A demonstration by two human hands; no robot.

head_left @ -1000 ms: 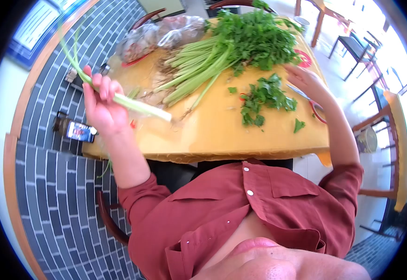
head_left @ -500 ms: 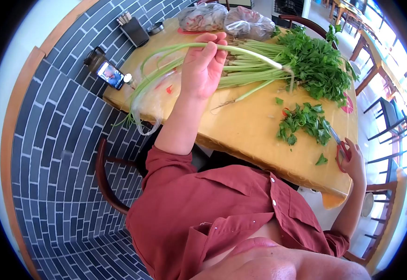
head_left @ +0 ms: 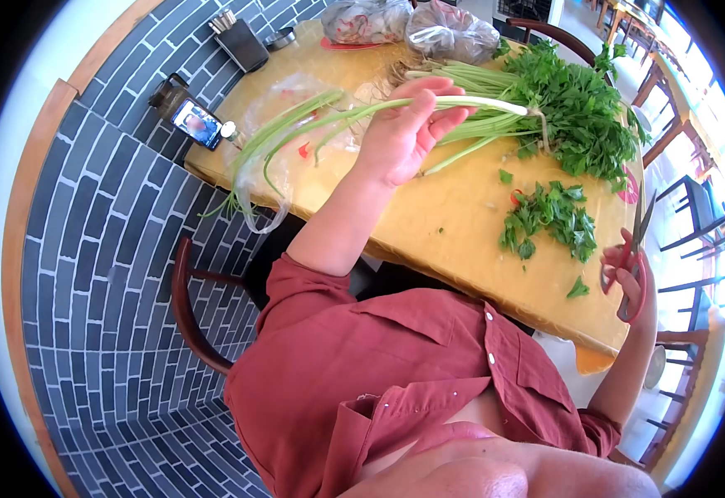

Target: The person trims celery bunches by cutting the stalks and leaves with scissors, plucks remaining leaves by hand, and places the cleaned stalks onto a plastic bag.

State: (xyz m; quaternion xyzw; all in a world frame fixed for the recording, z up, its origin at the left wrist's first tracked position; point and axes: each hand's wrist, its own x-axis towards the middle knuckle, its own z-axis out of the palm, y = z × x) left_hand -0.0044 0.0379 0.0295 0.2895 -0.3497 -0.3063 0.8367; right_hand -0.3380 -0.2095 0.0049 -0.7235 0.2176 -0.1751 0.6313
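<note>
My left hand (head_left: 404, 137) is raised over the table, fingers closed on a long, thin celery stalk (head_left: 483, 103). Its pale end with stringy roots points right, and its green part arcs down to the left. At the table's right edge, my right hand (head_left: 626, 264) holds red-handled scissors (head_left: 641, 222) with the blades pointing up. A big leafy celery bunch (head_left: 574, 100) lies behind my left hand, roots to the left and leaves to the right. Trimmed stalks (head_left: 267, 141) rest on a clear plastic bag (head_left: 267, 217) at the left. Cut leaves (head_left: 553, 217) are heaped near my right hand.
A yellow cloth covers the table (head_left: 429, 220). Filled plastic bags (head_left: 451, 33) sit at the back. Along the brick wall stand a dark utensil holder (head_left: 240, 46) and a phone (head_left: 197, 124) propped on a bottle. A wooden chair (head_left: 186, 307) is at the left.
My left hand has moved right with the celery stalk, drawing its green end away from the trimmed stalks. My right hand has lifted the scissors off the table edge, turning the blades upward.
</note>
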